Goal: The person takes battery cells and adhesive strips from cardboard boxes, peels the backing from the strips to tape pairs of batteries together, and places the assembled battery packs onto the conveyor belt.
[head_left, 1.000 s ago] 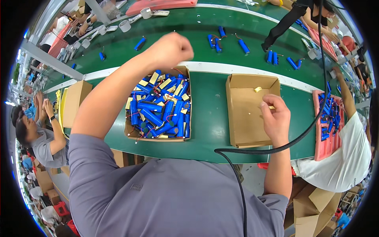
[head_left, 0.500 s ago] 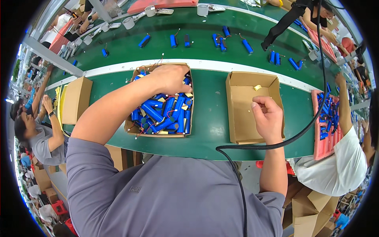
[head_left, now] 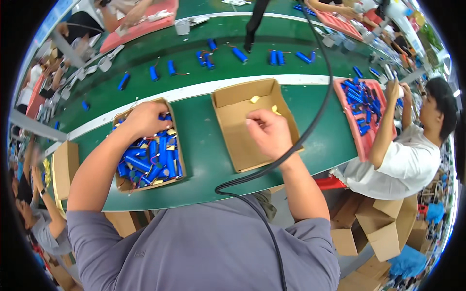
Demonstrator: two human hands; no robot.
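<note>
At frame centre-left, blue cylindrical cells (head_left: 145, 162) are gripped in their carton (head_left: 127, 184) by the left hand (head_left: 145, 119), while the right hand (head_left: 268, 133), fingers pinched narrow, is held over the nearly empty carton (head_left: 238, 97).

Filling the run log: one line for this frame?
left hand: in blue-cell box | right hand: over near-empty box
</note>
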